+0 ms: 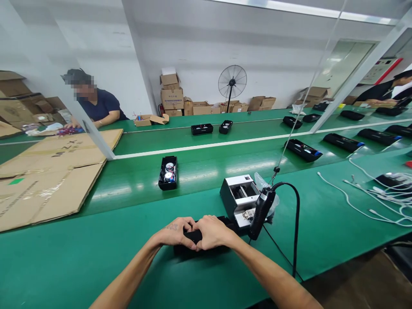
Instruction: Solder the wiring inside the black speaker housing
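Note:
Both of my hands press together on a long black casing (193,237) that lies on the green table's near edge. My left hand (175,231) grips its left part and my right hand (212,231) covers its right part, so most of it is hidden. Just right of my hands a black electric screwdriver (261,211) hangs on a cable, next to a small grey and white box (240,201).
An open black casing with parts inside (168,172) sits on the conveyor belt (206,167). More black casings (303,150) lie further right and back. Flattened cardboard (48,171) covers the left. White cables (370,193) spread at right. A person (96,105) sits at back left.

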Motion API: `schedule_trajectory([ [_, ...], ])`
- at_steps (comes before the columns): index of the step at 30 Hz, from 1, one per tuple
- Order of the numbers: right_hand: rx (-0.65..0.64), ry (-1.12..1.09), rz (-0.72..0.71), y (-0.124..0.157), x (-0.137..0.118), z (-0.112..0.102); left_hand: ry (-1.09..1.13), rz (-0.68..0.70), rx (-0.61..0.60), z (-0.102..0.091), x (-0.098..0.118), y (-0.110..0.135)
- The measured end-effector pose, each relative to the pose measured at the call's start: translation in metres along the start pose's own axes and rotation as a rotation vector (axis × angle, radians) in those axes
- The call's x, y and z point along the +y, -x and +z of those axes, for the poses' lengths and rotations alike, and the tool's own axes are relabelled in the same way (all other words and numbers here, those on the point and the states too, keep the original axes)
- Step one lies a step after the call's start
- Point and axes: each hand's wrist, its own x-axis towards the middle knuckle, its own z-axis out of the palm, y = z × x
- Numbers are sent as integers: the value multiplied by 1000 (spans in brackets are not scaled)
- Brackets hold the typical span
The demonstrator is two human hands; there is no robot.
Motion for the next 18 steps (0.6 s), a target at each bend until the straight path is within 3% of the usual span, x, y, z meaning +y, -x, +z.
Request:
schedule_trajectory([
  [8, 14, 2, -29, 1, 0, -1, -36, -8, 7, -4, 2, -1],
  [12, 76, 42, -77, 15, -4, 15, -107, 36, 36, 6, 4, 10],
  [14, 164, 36, -154, 27, -3, 29, -196, 123, 73, 17, -11, 18],
  [15, 249, -11, -212, 34, -1, 36, -319, 242, 150, 23, -25, 21],
  [17, 524, -223, -335, 48, 8, 45, -573, 533, 327, 36, -66, 19],
  [18, 710, -335, -342, 55, 16, 46, -678, 630, 350, 42, -89, 15],
])
